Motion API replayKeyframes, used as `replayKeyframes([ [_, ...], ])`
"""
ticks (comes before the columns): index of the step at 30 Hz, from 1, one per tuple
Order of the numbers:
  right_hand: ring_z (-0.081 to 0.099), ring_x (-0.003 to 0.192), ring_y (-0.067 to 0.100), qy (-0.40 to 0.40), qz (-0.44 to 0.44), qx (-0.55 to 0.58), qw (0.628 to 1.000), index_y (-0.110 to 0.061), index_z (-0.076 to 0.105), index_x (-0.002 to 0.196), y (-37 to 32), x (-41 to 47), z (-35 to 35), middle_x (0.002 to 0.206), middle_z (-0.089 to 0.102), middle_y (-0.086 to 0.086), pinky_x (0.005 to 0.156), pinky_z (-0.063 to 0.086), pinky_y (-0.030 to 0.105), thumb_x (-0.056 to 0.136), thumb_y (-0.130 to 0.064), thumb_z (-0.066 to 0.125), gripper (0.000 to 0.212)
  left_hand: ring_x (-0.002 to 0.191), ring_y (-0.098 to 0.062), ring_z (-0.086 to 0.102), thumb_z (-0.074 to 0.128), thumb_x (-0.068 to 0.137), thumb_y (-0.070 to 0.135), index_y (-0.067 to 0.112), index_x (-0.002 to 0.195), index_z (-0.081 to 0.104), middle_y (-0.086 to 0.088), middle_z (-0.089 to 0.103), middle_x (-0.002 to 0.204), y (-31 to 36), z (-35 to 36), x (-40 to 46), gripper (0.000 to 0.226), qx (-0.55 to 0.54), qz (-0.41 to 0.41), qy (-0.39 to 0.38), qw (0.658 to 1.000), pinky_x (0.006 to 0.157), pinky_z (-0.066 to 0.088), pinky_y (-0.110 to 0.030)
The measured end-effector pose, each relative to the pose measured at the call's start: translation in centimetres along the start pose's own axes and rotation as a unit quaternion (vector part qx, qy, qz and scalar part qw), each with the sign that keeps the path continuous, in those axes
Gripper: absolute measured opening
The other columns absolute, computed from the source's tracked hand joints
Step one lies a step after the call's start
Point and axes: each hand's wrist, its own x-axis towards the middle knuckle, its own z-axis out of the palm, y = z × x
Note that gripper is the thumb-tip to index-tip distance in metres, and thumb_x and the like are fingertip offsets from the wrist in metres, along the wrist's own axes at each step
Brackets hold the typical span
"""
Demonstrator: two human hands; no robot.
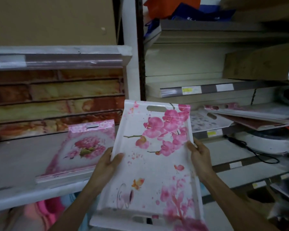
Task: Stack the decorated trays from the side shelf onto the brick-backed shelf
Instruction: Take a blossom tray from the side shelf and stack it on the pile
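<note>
Brick-patterned panelling backs the brick-backed shelf [20, 160] on the left, whose grey board runs out to a pale front edge. Against that backing, toward the shelf's right end, lies the pink floral tray stack [80, 152], its near edge just short of the front edge and its handle slot at the back. Across the white upright post stands the side shelf [212, 132], where a few more decorated trays [240, 114] lie tilted and overlapping. Between the two shelves, held in the air and tipped up toward the camera, is the orchid tray [150, 157], white with pink blooms and small butterflies, its far handle slot uppermost. The left hand [107, 162] has its grip closed on the tray's left rim, thumb over the printed face; the right hand [198, 152] clamps the right rim in the same way. The step in hand looks to be the carry across to the stack. To do it well, the tray should probably be levelled first, swung left past the post without clipping it, and lowered so its handle slot lines up with the slot of the tray beneath; fingers would best slide out along the sides as it settles, so the pile stays square to the front edge.
</note>
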Motion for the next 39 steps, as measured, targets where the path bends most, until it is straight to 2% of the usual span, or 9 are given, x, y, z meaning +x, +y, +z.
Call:
replayKeyframes([
  [3,0.071,0.069,0.003,-0.026,0.003,0.004,1.0,-0.018,0.069,0.105,0.2,0.1,3.0,0.08,0.075,-0.011,0.054,0.053,0.014,0.097,-0.013,0.055,0.017,0.083,-0.01,0.074,0.058,0.095,0.032,0.03,0.117,0.061,0.012,0.075,0.098,-0.4,-2.6,-0.8,0.023,-0.01,0.017,0.039,0.999,0.059,0.058,-0.022],
  [10,0.071,0.073,0.003,-0.098,-0.012,0.01,0.995,-0.021,0.067,0.106,-0.1,-0.1,11.1,0.082,0.075,-0.014,0.056,0.053,0.014,0.098,-0.014,0.053,0.017,0.077,-0.007,0.073,0.06,0.094,0.035,0.031,0.107,0.062,0.012,0.075,0.092,-1.2,-9.6,-1.2,0.015,0.02,0.023,0.132,0.991,0.051,0.054,-0.015],
  [13,0.072,0.078,0.005,-0.129,-0.016,0.013,0.991,-0.03,0.068,0.102,-0.1,-0.3,14.4,0.092,0.076,-0.007,0.062,0.055,0.018,0.098,-0.014,0.054,0.021,0.076,-0.007,0.073,0.061,0.093,0.032,0.032,0.105,0.062,0.012,0.075,0.089,-1.2,-12.5,-0.6,0.012,0.019,0.027,0.166,0.986,0.051,0.053,-0.016],
  [18,0.073,0.085,0.012,-0.165,-0.013,0.02,0.986,-0.028,0.065,0.113,0.3,-0.3,19.4,0.096,0.075,-0.007,0.072,0.06,0.029,0.096,-0.018,0.058,0.021,0.08,-0.012,0.07,0.058,0.095,0.03,0.027,0.112,0.06,0.005,0.071,0.098,-1.0,-17.2,1.7,0.017,0.033,0.02,0.21,0.977,0.057,0.05,-0.021],
  [22,0.073,0.082,0.007,-0.19,-0.016,0.014,0.982,-0.036,0.065,0.103,0.4,-0.5,22.8,0.091,0.076,-0.012,0.063,0.058,0.021,0.095,-0.015,0.06,0.023,0.078,-0.014,0.069,0.057,0.095,0.029,0.024,0.11,0.061,0.002,0.071,0.097,-1.0,-20.5,4.0,0.016,0.037,0.014,0.232,0.972,0.055,0.048,-0.024],
  [26,0.071,0.077,0.0,-0.213,-0.012,-0.037,0.976,-0.035,0.063,0.101,1.3,-0.2,25.0,0.089,0.074,-0.015,0.059,0.055,0.013,0.093,-0.012,0.061,0.025,0.078,-0.016,0.068,0.056,0.096,0.028,0.021,0.114,0.061,-0.002,0.07,0.097,-1.0,-22.8,6.7,0.019,0.015,0.011,0.242,0.97,0.056,0.048,-0.024],
  [30,0.068,0.087,0.0,-0.223,-0.023,-0.096,0.97,-0.025,0.059,0.121,2.0,0.6,26.4,0.103,0.069,-0.012,0.066,0.054,0.01,0.095,-0.009,0.056,0.031,0.074,-0.016,0.065,0.059,0.095,0.028,0.013,0.116,0.057,-0.007,0.067,0.098,-1.6,-24.1,9.4,0.026,0.009,0.008,0.245,0.969,0.055,0.047,-0.024],
  [36,0.065,0.078,-0.006,-0.201,-0.001,-0.13,0.971,-0.018,0.059,0.129,3.5,2.8,28.0,0.103,0.068,-0.003,0.056,0.049,0.005,0.096,-0.009,0.053,0.035,0.086,-0.031,0.069,0.068,0.089,0.015,0.013,0.124,0.05,-0.011,0.067,0.105,-3.6,-25.1,12.2,0.039,-0.006,-0.037,0.164,0.986,0.068,0.058,-0.038],
  [39,0.065,0.076,-0.004,-0.195,0.013,-0.161,0.967,-0.018,0.06,0.129,4.8,3.3,28.4,0.099,0.069,-0.004,0.057,0.05,0.007,0.096,-0.01,0.053,0.034,0.088,-0.026,0.069,0.061,0.091,0.007,0.012,0.127,0.054,-0.012,0.067,0.113,-5.2,-24.9,13.2,0.037,0.018,-0.034,0.147,0.988,0.069,0.056,-0.033],
])
